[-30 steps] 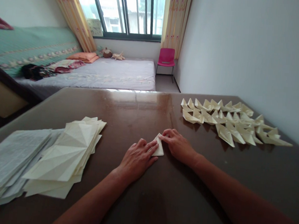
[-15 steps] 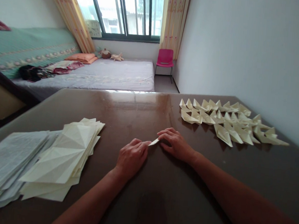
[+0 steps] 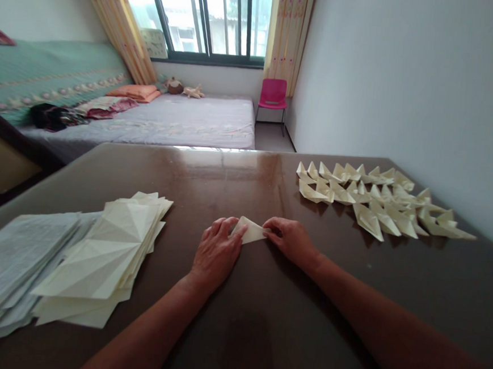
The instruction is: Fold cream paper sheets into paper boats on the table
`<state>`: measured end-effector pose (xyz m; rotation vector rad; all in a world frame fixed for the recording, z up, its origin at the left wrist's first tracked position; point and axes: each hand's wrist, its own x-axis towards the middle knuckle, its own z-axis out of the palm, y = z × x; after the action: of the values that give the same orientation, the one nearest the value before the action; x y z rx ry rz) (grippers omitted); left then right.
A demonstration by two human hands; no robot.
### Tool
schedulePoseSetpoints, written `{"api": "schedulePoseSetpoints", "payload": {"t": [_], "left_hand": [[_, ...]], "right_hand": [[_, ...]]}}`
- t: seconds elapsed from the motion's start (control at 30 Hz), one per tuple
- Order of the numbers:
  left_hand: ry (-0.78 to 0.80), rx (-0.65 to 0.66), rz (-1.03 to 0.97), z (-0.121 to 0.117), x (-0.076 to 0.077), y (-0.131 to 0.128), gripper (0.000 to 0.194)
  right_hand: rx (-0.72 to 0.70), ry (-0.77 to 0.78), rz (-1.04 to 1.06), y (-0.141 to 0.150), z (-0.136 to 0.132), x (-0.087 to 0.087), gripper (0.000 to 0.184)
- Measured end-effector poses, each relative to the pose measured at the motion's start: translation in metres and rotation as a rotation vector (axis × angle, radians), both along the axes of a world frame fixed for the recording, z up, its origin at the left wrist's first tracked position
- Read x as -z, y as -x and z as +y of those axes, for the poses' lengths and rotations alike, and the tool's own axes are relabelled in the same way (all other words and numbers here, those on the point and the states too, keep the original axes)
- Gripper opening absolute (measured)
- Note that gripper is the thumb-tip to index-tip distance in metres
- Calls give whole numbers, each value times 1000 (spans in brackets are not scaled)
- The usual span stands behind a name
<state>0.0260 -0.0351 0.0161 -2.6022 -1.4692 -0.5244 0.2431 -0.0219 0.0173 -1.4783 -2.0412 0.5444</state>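
Note:
A small folded piece of cream paper (image 3: pixel 252 232) lies between my hands, low over the middle of the table, its broad face showing. My left hand (image 3: pixel 219 245) grips its left side, thumb on top and the other fingers behind. With thumb and fingertips my right hand (image 3: pixel 288 237) pinches the pointed right corner. To the right, farther back, stand several rows of folded paper boats (image 3: pixel 369 194). On the left rests a stack of creased cream paper sheets (image 3: pixel 108 253), which partly covers a pile of greyish printed sheets (image 3: pixel 19 257).
The brown glossy table (image 3: pixel 212 187) reaches toward a bed (image 3: pixel 200 121) with cushions and soft toys. A pink chair (image 3: pixel 273 94) stands by the window. A white wall (image 3: pixel 408 78) runs along the right, and a dark wooden chair back (image 3: pixel 5 160) is at the left.
The folded paper has turned from a thin edge-on strip to show a wider face. My right hand has shifted slightly and now pinches its right corner; my left hand still holds the other side.

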Motion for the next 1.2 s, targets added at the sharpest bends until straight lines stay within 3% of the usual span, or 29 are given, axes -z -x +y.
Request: {"api": "schedulePoseSetpoints", "payload": {"t": [0.27,0.43,0.57,0.77,1.2], "left_hand": [[-12,26,66,3,3,0,34],[-8,31,82,3,4,0,33],[-40,73,62,2,2,2,37],[-25,173,121,1,-3,5,26],[27,191,183,1,-3,10,26]], "right_hand": [[-34,-109,-240,0,-3,-3,20],[-174,-183,-539,8,-17,-18,19],[-231,-204,-674,9,-26,-24,28],[-248,-187,-659,4,-24,-23,28],[-281,-262,-508,3,-11,-9,21]]}}
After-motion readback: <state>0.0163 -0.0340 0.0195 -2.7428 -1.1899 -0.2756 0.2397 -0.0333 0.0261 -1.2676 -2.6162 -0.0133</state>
